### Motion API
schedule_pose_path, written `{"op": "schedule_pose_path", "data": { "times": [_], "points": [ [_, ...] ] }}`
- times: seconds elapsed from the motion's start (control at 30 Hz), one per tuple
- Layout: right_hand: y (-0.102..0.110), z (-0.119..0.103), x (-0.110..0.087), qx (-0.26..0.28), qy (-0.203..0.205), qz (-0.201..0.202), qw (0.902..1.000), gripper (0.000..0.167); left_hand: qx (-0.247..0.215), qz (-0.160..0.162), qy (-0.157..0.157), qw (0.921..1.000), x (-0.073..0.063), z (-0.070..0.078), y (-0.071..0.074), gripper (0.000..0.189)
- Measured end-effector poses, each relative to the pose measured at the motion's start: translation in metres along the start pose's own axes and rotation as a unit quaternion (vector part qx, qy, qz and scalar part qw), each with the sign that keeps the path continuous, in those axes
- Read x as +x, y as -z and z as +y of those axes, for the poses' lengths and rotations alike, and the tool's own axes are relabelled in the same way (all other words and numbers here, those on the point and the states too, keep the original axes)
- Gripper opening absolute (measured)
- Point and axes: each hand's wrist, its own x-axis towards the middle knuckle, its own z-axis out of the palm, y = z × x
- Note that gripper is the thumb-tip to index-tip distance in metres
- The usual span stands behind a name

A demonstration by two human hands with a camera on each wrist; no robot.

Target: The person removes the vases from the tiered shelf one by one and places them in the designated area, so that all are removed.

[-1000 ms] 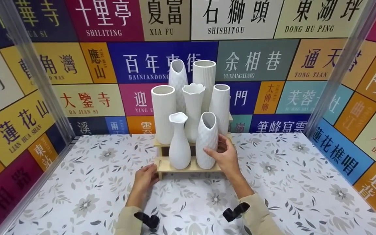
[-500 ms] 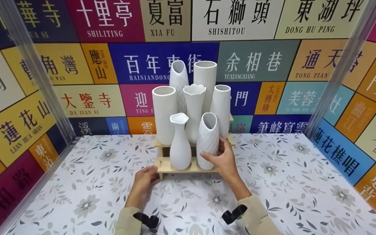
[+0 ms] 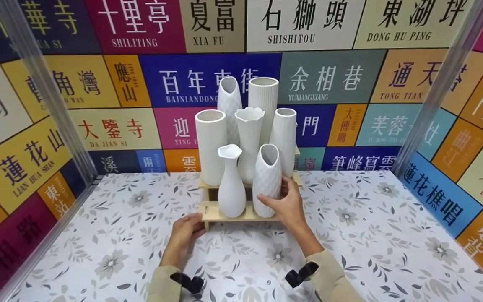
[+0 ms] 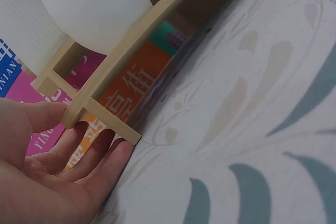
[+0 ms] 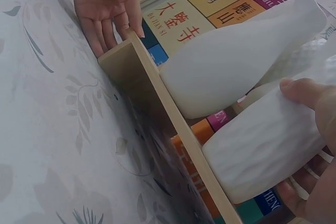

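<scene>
A tiered wooden stand (image 3: 211,213) holds several white ceramic vases. On its lowest step are a narrow-necked vase (image 3: 231,193) and a textured, slant-mouthed vase (image 3: 265,184). My right hand (image 3: 290,208) grips the textured vase low on its right side, thumb across the front and fingers around the back. The vase's base sits at the step in the right wrist view. My left hand (image 3: 184,235) pinches the left end of that step. In the left wrist view, the thumb lies at the board's end (image 4: 73,111) and the fingers curl below, by the leg.
Behind stand a wide cylinder vase (image 3: 211,147), a scalloped-rim vase (image 3: 249,142), a slim vase (image 3: 284,134), a ribbed vase (image 3: 268,92) and another slant-mouthed vase (image 3: 228,100). A floral cloth (image 3: 111,260) covers the table. Sign-printed panels (image 3: 329,77) enclose the back and sides.
My right thumb has slid slightly down and left across the textured vase. The left hand stays at the stand's end, and the vases keep their places.
</scene>
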Motion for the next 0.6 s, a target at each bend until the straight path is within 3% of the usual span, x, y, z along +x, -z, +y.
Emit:
{"op": "schedule_pose_path", "data": {
  "times": [0.33,0.6],
  "points": [
    [0.01,-0.002,-0.001,-0.027,-0.014,0.008,0.9995,0.082,0.004,0.002,0.005,1.0,0.0,-0.001,0.0,0.04],
    [0.033,-0.008,0.001,-0.029,-0.036,-0.003,0.9989,0.083,-0.008,-0.004,0.003,1.0,-0.001,-0.001,0.0,0.043]
  ]
}}
